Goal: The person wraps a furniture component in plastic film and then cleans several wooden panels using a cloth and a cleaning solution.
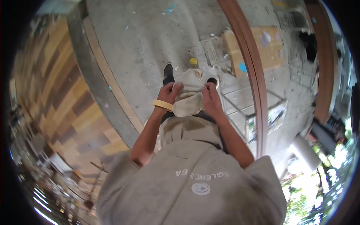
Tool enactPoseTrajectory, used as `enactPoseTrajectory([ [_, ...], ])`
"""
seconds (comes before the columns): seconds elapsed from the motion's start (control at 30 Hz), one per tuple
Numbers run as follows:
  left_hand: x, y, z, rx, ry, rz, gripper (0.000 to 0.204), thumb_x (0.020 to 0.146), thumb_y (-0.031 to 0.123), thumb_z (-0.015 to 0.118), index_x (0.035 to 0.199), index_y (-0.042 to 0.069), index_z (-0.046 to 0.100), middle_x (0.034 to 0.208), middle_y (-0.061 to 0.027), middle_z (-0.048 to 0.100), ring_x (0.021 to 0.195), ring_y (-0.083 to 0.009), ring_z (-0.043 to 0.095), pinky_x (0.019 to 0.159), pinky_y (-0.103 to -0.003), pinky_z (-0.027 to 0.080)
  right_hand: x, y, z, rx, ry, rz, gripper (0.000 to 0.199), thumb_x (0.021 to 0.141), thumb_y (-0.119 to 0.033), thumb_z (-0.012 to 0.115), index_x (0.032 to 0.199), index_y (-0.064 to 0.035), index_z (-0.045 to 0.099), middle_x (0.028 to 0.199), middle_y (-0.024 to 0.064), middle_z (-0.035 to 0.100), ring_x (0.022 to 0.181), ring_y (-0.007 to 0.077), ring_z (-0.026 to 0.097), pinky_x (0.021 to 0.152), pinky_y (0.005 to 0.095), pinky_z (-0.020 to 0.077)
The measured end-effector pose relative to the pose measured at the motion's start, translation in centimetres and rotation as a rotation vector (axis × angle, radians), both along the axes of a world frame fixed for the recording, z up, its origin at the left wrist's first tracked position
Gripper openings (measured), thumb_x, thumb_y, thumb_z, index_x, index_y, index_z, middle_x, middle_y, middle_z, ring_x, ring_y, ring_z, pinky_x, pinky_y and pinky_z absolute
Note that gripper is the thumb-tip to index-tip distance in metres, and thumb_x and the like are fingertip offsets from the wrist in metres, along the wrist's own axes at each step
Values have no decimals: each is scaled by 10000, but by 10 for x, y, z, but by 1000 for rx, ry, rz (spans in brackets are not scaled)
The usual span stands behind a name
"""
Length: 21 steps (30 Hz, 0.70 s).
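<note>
A beige cloth (189,102) hangs crumpled in front of my lap, stretched between my two hands. Its left edge is pinched by my left hand (169,93), thumb against fingers. On that wrist sits a pale yellow ring (162,104) that looks like a roll of tape. My right hand (212,100) grips the cloth's right edge, fingers closed. Just beyond the right hand stands a white round container (213,81) with a dark inside. Whether the cloth is loose or part of my clothing, I cannot tell.
A small yellow object (193,60) lies on the concrete floor (150,33) ahead of me. Wood-patterned boards (71,97) cover the left. Rightward are a long brown beam (252,56), a cardboard box (268,47) and a metal frame (240,101). My black shoe (169,73) shows ahead.
</note>
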State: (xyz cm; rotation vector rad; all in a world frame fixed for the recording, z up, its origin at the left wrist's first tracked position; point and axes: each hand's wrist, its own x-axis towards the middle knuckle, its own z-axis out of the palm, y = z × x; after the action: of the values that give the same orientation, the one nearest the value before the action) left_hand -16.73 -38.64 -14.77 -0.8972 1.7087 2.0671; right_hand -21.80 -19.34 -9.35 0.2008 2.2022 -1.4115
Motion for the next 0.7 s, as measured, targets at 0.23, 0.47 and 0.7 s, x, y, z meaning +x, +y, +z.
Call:
enactPoseTrajectory([
  [0.23,-52,-77,-48,-103,223,-191,749,859,400,637,1426,33,313,1437,-182,361,1356,-272,305,1096,-360,260,-60,-85,-8,71,-124,133,223,954,-177,496,1087,-1,529,772,114,590,623,144,513,602,311,427],
  [0.47,-81,-98,-83,639,85,-585,972,765,476,714,1460,22,208,1396,-154,419,1294,-226,390,1069,-342,308,-83,-98,-26,-109,-452,238,262,931,-156,539,1155,-26,500,898,120,629,815,142,602,739,279,464],
  [0.7,-68,-81,-120,793,-193,-639,497,906,260,620,1291,-14,465,1191,-50,586,1090,-125,542,948,-276,423,-113,-83,-67,127,-404,827,522,800,-171,643,1272,-138,421,952,210,632,884,400,616,747,441,484],
])
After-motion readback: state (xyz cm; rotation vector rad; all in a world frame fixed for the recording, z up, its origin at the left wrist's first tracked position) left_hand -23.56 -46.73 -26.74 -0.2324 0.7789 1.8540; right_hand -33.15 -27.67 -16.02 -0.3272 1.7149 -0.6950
